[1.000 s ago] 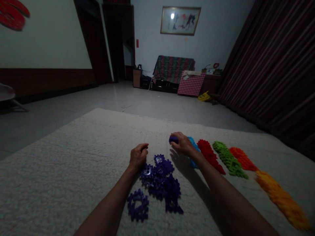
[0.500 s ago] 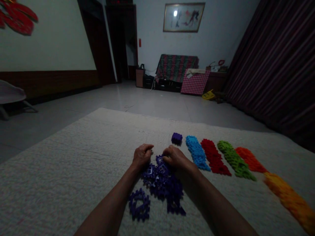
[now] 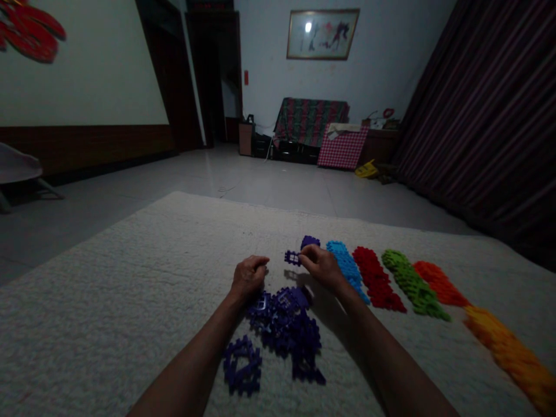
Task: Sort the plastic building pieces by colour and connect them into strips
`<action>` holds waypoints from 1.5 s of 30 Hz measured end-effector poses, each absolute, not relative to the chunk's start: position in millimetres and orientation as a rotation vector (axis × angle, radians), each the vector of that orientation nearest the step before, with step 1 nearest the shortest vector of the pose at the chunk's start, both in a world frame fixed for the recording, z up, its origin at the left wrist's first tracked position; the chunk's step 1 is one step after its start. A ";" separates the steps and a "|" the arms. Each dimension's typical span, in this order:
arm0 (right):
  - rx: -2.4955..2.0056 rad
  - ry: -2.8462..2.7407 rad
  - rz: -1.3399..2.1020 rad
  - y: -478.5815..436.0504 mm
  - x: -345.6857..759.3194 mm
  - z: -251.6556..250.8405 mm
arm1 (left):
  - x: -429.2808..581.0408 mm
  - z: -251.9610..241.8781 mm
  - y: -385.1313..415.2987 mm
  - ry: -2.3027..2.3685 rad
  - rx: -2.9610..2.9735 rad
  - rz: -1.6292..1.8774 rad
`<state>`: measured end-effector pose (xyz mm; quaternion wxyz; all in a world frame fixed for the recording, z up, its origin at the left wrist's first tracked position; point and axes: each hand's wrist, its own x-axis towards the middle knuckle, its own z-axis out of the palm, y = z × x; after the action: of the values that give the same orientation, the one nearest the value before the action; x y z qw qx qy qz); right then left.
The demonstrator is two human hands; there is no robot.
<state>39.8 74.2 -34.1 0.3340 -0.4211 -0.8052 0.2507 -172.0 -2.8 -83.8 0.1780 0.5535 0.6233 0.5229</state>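
A heap of purple interlocking pieces [image 3: 284,324] lies on the pale mat between my forearms. My right hand [image 3: 319,265] pinches a purple window-shaped piece [image 3: 292,258] above the mat, beyond the heap. Just behind that hand is a small purple stack [image 3: 310,242], partly hidden by it. My left hand [image 3: 251,277] rests at the heap's far left edge with its fingers curled together; whether anything is in them is hidden. Nearer to me, a purple piece with a large opening [image 3: 242,366] lies apart from the heap.
Rows of blue [image 3: 345,266], red [image 3: 377,278], green [image 3: 414,282], red-orange [image 3: 441,282] and yellow-orange pieces [image 3: 510,347] lie to the right on the mat [image 3: 130,278]. A covered cabinet and a dark curtain stand farther off.
My right hand has lifted a purple window-shaped piece from the heap and moved it away from me, toward the small stack. My left hand has stayed nearly in place.
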 end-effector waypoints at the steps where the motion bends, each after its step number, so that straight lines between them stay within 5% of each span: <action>1: -1.098 -2.131 0.592 75.7 41.8 -34.4 | -172.2 -84.1 -2.6 1.764 1.568 1.481; 18: -1.083 -2.318 0.555 54.2 44.8 -53.8 | -171.6 -87.4 -1.4 1.804 1.541 1.464; 29: -1.156 -2.207 -0.035 80.0 47.1 -57.3 | -171.8 -89.4 -0.8 1.796 1.546 1.472; 45: -1.121 -2.253 -0.084 76.6 47.4 -56.5 | -174.1 -89.7 -0.3 1.830 1.600 1.392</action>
<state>47.4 76.6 -56.5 0.3070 -0.4236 -0.8517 -0.0316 -174.1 -0.3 -89.7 0.1692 0.5630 0.6438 0.4898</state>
